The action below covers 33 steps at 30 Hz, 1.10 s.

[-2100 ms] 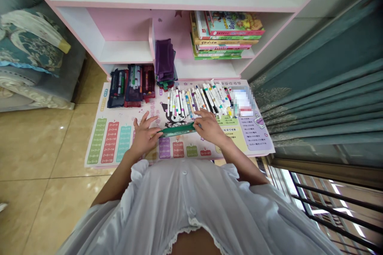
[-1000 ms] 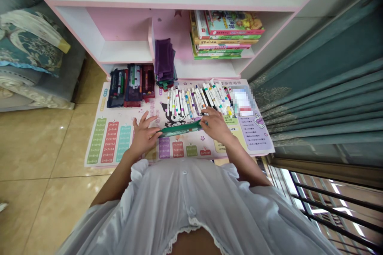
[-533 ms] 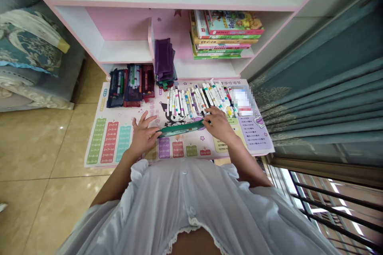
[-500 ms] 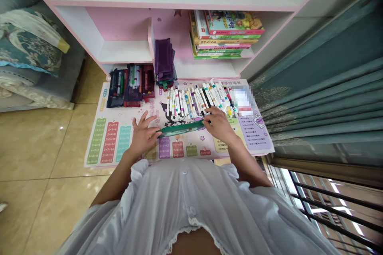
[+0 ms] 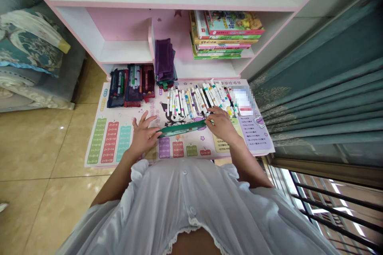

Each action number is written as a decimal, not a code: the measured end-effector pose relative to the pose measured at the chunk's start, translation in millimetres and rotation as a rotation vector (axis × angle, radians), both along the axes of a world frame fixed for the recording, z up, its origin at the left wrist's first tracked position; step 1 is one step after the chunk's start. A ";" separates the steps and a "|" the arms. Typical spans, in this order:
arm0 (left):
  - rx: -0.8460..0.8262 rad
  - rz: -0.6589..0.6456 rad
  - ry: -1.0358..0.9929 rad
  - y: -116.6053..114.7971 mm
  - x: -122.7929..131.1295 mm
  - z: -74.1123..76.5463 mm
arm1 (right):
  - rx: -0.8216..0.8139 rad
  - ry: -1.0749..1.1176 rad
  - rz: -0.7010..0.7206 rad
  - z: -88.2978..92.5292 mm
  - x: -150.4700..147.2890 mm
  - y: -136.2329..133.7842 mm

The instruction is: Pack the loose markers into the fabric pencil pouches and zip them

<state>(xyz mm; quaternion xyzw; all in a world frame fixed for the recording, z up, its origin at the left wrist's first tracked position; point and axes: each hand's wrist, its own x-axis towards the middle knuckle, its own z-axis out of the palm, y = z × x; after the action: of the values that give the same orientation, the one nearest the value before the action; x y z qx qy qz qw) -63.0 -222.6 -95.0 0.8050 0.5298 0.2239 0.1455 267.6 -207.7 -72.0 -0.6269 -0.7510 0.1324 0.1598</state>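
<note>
A green mesh pencil pouch [image 5: 181,129] is stretched between my hands above the front of the printed desk mat [image 5: 209,143]. My left hand [image 5: 145,131] pinches its left end between thumb and index finger, with the other fingers fanned out. At the right end, my right hand [image 5: 220,122] grips the pouch's upper corner with its fingertips. What lies inside the pouch is hard to make out. Just beyond it, many white-barrelled markers [image 5: 196,101] with coloured bands lie side by side in a loose row.
Filled dark mesh pouches [image 5: 131,87] with pens lie at the back left. A stack of purple and green mesh pouches [image 5: 164,61] leans by the shelf divider. Books [image 5: 226,36] are piled on the shelf. A blurred phone-like object [image 5: 243,101] lies right of the markers.
My right hand has shifted very slightly to the right along the pouch's upper edge. My left hand and the pouch stay almost where they were.
</note>
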 end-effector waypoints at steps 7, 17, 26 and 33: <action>-0.013 0.005 0.010 -0.6 0.6 4.5 | -0.012 0.027 -0.032 2.6 -0.1 0.5; -0.031 0.008 0.026 -0.1 -1.4 4.5 | 0.032 0.035 -0.062 2.4 6.9 0.3; -0.013 0.001 0.021 -0.2 -2.3 4.3 | 0.062 0.038 -0.092 1.4 10.9 -0.6; -0.021 0.000 0.031 0.1 -1.7 6.0 | 0.050 0.019 -0.117 0.7 9.4 0.4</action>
<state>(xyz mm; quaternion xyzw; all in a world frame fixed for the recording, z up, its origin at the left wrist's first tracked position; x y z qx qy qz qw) -64.7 -222.5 -89.0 0.8067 0.5344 0.2060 0.1455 277.0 -207.2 -71.3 -0.6641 -0.7147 0.1101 0.1900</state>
